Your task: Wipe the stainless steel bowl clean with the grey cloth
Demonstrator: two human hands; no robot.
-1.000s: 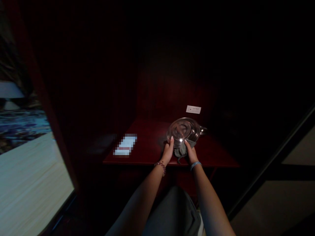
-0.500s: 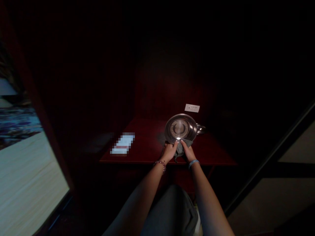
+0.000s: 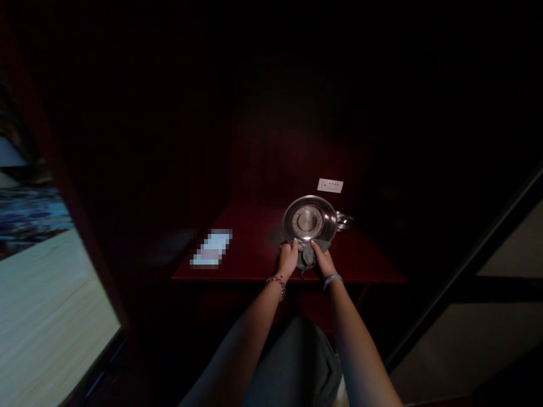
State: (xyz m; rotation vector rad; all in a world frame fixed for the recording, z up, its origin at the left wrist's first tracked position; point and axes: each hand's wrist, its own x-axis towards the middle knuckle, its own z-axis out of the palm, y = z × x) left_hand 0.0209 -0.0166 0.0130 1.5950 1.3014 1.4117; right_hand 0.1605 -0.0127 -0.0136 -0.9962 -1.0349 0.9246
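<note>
A shiny stainless steel bowl (image 3: pixel 307 219) is tilted up with its inside facing me. My left hand (image 3: pixel 288 257) is closed on the near rim, thumb on top and fingers behind. A dark grey cloth (image 3: pixel 306 257) hangs bunched under the rim between both hands. My right hand (image 3: pixel 322 258) pinches the rim a little to the right, with the cloth between its fingers and the metal. More shiny metalware (image 3: pixel 344 221) rests just behind the bowl on the right, partly hidden by it.
The dark red tabletop (image 3: pixel 250 257) is enclosed by dark panels. A blurred-out pale rectangle (image 3: pixel 212 249) lies on its left. A white wall socket (image 3: pixel 330 185) is behind the bowl. At far left stands a light wooden surface (image 3: pixel 55 316).
My left hand has slid slightly left along the rim, away from my right thumb. More cloth now shows between the hands; the bowl has barely shifted left.
</note>
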